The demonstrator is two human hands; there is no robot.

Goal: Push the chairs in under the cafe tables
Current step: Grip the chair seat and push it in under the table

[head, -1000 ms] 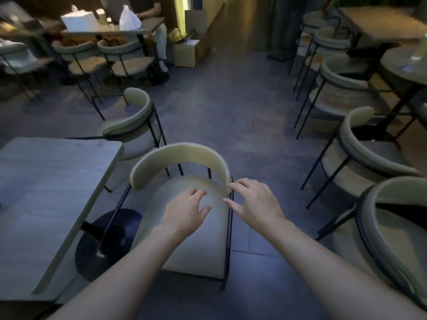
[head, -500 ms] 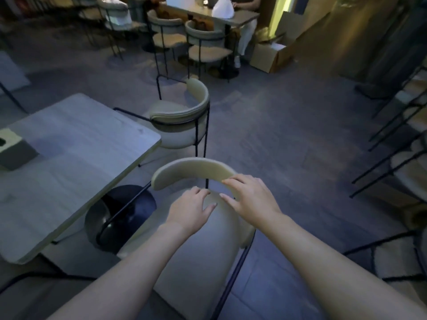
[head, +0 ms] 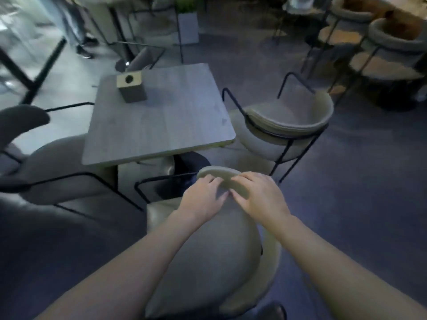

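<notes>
A cream chair (head: 208, 262) with a black wire frame stands right below me, its curved backrest (head: 216, 172) pointing toward the near edge of a square grey wooden cafe table (head: 157, 121). My left hand (head: 202, 196) grips the backrest from the left, fingers curled against it. Over the top of the same backrest lies my right hand (head: 260, 197), fingers wrapped onto it. The two hands almost touch. A second cream chair (head: 288, 118) stands at the table's right side, its seat partly under the top.
A small wooden block (head: 130, 87) sits on the table. A grey chair (head: 46, 162) is at the left, close to the table. The table's dark round base (head: 191, 161) shows beneath. More chairs (head: 390, 54) stand far right, a planter (head: 188, 26) behind.
The view swung round so the table now lies straight ahead. The chair turned with my hands, which shifted from the seat and back edge to hold the backrest end.
</notes>
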